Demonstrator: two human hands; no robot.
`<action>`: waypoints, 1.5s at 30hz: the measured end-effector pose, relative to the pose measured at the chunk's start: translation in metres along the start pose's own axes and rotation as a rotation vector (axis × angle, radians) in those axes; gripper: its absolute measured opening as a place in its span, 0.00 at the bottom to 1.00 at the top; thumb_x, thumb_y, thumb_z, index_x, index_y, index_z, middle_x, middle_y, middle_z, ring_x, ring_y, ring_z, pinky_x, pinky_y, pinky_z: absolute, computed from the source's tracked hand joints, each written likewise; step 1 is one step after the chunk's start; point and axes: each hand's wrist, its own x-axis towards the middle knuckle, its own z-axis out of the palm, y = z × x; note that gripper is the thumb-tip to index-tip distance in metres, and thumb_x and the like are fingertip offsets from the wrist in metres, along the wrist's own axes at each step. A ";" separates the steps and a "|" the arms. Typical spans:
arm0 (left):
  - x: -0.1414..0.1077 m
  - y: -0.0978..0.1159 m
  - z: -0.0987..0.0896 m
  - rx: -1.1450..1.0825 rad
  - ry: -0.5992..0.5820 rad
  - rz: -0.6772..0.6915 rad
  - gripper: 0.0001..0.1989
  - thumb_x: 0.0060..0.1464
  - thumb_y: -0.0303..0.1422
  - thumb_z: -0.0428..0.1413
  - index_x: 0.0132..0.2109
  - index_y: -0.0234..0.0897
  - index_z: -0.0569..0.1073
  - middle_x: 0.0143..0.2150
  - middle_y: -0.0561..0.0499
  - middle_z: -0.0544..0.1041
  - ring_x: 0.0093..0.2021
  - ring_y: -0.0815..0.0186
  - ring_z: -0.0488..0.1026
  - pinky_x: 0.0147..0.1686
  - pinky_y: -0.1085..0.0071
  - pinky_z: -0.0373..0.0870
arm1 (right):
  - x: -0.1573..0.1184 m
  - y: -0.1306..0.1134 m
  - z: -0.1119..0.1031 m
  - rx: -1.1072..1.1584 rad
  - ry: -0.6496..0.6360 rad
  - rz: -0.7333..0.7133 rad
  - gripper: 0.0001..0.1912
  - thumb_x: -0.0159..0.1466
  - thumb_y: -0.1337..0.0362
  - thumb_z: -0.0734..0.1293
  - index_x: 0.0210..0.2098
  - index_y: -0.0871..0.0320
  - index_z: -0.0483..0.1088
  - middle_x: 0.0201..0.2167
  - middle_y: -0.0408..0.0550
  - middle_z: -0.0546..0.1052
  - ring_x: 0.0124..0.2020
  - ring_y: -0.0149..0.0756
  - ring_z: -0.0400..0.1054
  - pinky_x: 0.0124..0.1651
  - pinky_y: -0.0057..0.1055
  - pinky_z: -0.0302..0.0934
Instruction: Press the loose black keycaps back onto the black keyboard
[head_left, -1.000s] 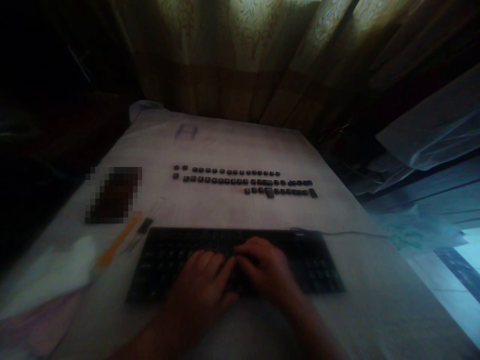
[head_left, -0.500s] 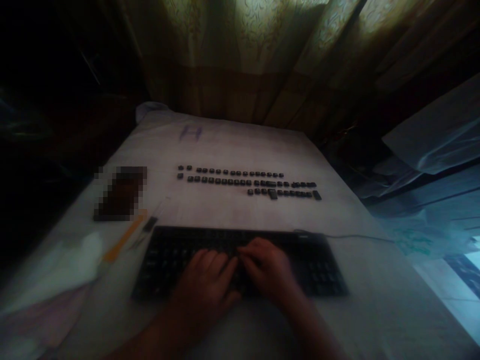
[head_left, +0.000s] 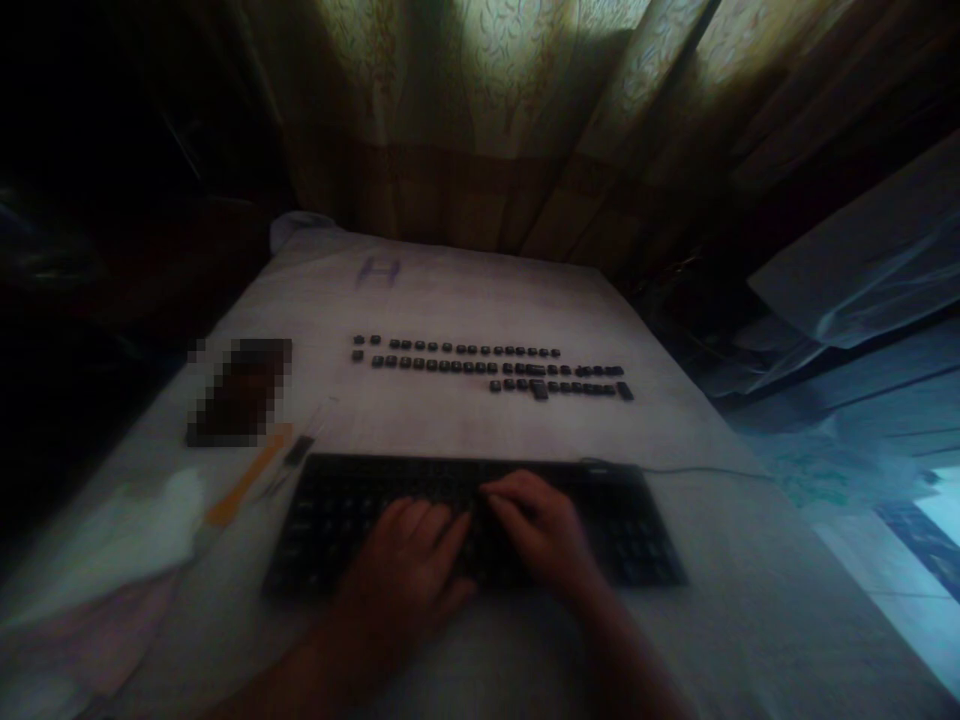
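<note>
A black computer keyboard [head_left: 615,520] lies flat near the front of the table, with some bare places among its keys hard to make out in the dim light. My left hand [head_left: 412,550] rests over its left-middle keys, fingers stretched forward and a little apart. Just right of it, my right hand [head_left: 536,525] has thumb and index finger pinched together at the keyboard's middle. Whatever sits between those fingertips is too small and dark to name. Beyond the keyboard, loose black keycaps [head_left: 435,365] stand in rows.
On the left lie a pixelated dark object [head_left: 240,390], an orange strip-like tool [head_left: 247,475], a small dark-ended tool [head_left: 298,450] and a crumpled pale cloth [head_left: 150,530]. A cable [head_left: 697,470] runs off to the right. Curtains [head_left: 465,120] hang behind the table.
The camera view has shifted slightly. My right hand's pinched fingertips have moved a little over the keyboard's middle, while my left hand stays nearly in place. The keycap rows look the same.
</note>
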 end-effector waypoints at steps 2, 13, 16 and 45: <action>-0.001 0.000 0.001 0.022 0.020 0.009 0.18 0.67 0.38 0.49 0.57 0.32 0.72 0.48 0.42 0.76 0.49 0.52 0.71 0.52 0.51 0.69 | 0.001 0.000 -0.004 0.056 0.023 0.032 0.10 0.62 0.64 0.65 0.35 0.54 0.81 0.32 0.47 0.80 0.35 0.37 0.76 0.41 0.32 0.70; -0.002 0.000 0.000 0.027 0.042 0.024 0.18 0.66 0.36 0.50 0.58 0.32 0.71 0.48 0.42 0.76 0.49 0.53 0.71 0.51 0.52 0.70 | 0.005 -0.004 -0.010 0.146 0.053 0.091 0.10 0.60 0.60 0.66 0.32 0.53 0.81 0.33 0.47 0.82 0.37 0.40 0.77 0.43 0.36 0.71; -0.001 0.000 -0.001 0.032 0.041 0.021 0.17 0.66 0.35 0.50 0.57 0.32 0.71 0.48 0.42 0.76 0.48 0.53 0.72 0.51 0.53 0.70 | 0.005 -0.004 -0.010 0.149 0.049 0.100 0.11 0.61 0.60 0.66 0.32 0.54 0.81 0.33 0.47 0.82 0.37 0.40 0.77 0.43 0.36 0.71; -0.004 -0.022 0.012 0.214 0.226 0.206 0.17 0.65 0.41 0.53 0.56 0.38 0.73 0.52 0.49 0.80 0.51 0.60 0.74 0.51 0.64 0.70 | 0.108 0.022 -0.032 -0.759 0.117 -0.129 0.15 0.62 0.72 0.66 0.44 0.54 0.79 0.45 0.53 0.80 0.48 0.45 0.72 0.53 0.41 0.66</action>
